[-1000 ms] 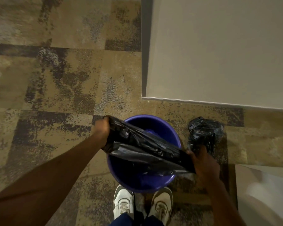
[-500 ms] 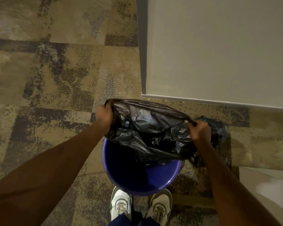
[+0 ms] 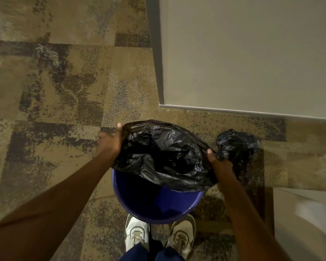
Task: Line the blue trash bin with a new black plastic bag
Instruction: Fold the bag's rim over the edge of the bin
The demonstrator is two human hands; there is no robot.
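Head view, looking straight down at a patterned carpet floor (image 3: 55,110). A person is standing with two pale shoes (image 3: 136,235) just behind a round blue trash bin (image 3: 158,208). Both bare hands are holding a black plastic bag (image 3: 164,157) over the far half of the bin.

The left hand (image 3: 109,142) is grasping the bag's left edge, fingers curled into the plastic. The right hand (image 3: 217,162) is grasping its right edge, thumb on top.

Compared with half a second ago, the bag is sitting lower and spread wider, and a second ago it was only a flat band stretched across the bin. The mouth is opening, so the lining step is under way, though the near rim and the bin's blue inside are not yet covered.

The bag's long axis is running between the two hands, from upper left to lower right across the picture. Its opening seems to be facing down and toward the person, but the dark folds are making this hard to confirm.

A second, crumpled black bag (image 3: 237,146) is lying on the floor just right of the bin, beside the right hand. A pale wall (image 3: 243,53) is filling the upper right.
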